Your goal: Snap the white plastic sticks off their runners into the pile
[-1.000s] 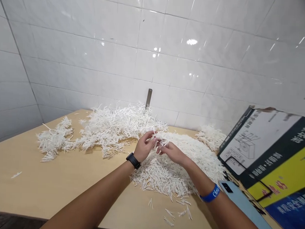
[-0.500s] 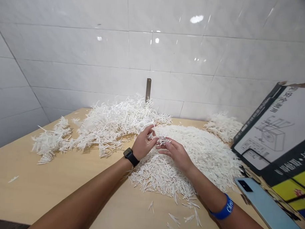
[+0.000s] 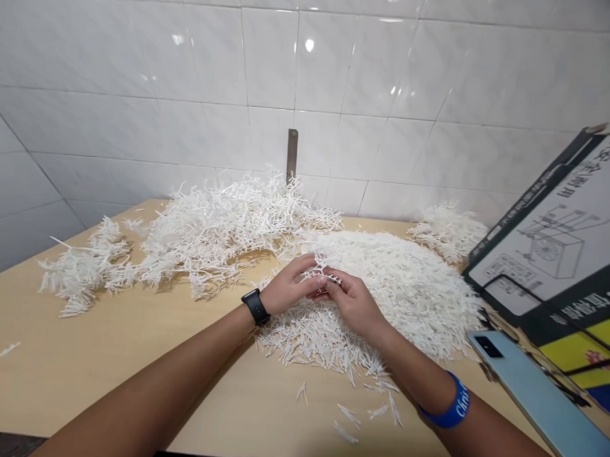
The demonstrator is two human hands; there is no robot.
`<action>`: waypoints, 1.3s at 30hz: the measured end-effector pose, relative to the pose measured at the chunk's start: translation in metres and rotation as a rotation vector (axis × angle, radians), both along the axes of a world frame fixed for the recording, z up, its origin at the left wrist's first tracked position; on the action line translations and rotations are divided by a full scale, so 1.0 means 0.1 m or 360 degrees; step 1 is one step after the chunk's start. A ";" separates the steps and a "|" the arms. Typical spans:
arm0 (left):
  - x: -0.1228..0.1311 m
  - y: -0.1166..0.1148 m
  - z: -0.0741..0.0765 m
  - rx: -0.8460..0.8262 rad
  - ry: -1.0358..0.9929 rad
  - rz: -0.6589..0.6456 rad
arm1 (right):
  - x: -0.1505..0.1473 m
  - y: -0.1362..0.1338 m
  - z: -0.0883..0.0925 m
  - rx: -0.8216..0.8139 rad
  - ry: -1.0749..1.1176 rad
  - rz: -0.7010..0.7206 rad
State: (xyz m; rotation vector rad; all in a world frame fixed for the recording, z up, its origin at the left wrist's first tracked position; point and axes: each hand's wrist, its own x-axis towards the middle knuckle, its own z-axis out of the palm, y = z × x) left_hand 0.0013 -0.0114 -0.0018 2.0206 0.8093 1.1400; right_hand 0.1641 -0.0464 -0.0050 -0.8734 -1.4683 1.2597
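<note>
A small clump of white sticks (image 3: pixel 323 277) is pinched between the fingertips of the left hand (image 3: pixel 285 288) and right hand (image 3: pixel 355 307), held together just above a big pile of sticks (image 3: pixel 403 285). The right wrist's blue band (image 3: pixel 446 405) reads "Chri"; a pale blue phone (image 3: pixel 534 390) lies beyond it.

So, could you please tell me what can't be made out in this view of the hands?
In the head view:
- white pieces between the left hand and right hand: fingers hide their ends
- phone: lower end cut off by the picture's edge
- printed card: cut off by the right edge
</note>
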 end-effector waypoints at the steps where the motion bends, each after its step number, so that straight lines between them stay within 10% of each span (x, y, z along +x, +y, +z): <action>1: 0.00 0.00 -0.01 -0.0041 0.0015 -0.0035 | 0.00 -0.01 0.00 0.0028 -0.0057 -0.0003; 16: -0.02 -0.01 0.00 -0.0043 -0.0120 0.0143 | 0.12 -0.02 0.07 0.0559 -0.0740 -0.0553; 29: 0.00 0.06 -0.10 -0.0239 -0.0341 0.0102 | 0.10 0.01 0.10 0.0797 -0.1045 -0.0351; 39: 0.18 0.03 -0.19 -0.0286 -0.0476 0.0304 | 0.06 0.03 0.11 0.1004 -0.1335 -0.0598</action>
